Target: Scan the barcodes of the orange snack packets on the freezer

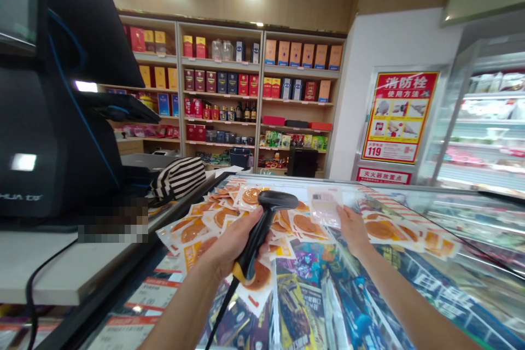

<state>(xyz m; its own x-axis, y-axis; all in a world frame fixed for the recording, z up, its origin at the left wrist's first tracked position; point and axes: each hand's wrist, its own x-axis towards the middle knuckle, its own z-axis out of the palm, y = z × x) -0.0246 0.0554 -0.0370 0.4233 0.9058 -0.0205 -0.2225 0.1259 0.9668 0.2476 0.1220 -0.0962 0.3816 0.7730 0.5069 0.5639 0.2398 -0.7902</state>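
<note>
My left hand (pixel 240 232) is wrapped round the handle of a black and yellow barcode scanner (pixel 262 229), its head level and pointing right, its cable trailing down. Between the fingers of my right hand (pixel 351 227) is a small clear plastic packet (pixel 325 206) with a pale label, held up in front of the scanner head. Many flat sealed packets with round orange-brown contents (pixel 305 224) lie spread over the glass top of a chest freezer (pixel 340 279), under and around both hands. Colourful packaged goods show through the glass.
At the left stands a black point-of-sale terminal (pixel 53 136) on a white counter (pixel 53 262), with a black and white striped cloth item (pixel 180 178) beside it. Shelves of boxed goods (pixel 221 85) line the back wall. A red and yellow poster (pixel 400 117) hangs near a glass-fronted fridge (pixel 492 120) at right.
</note>
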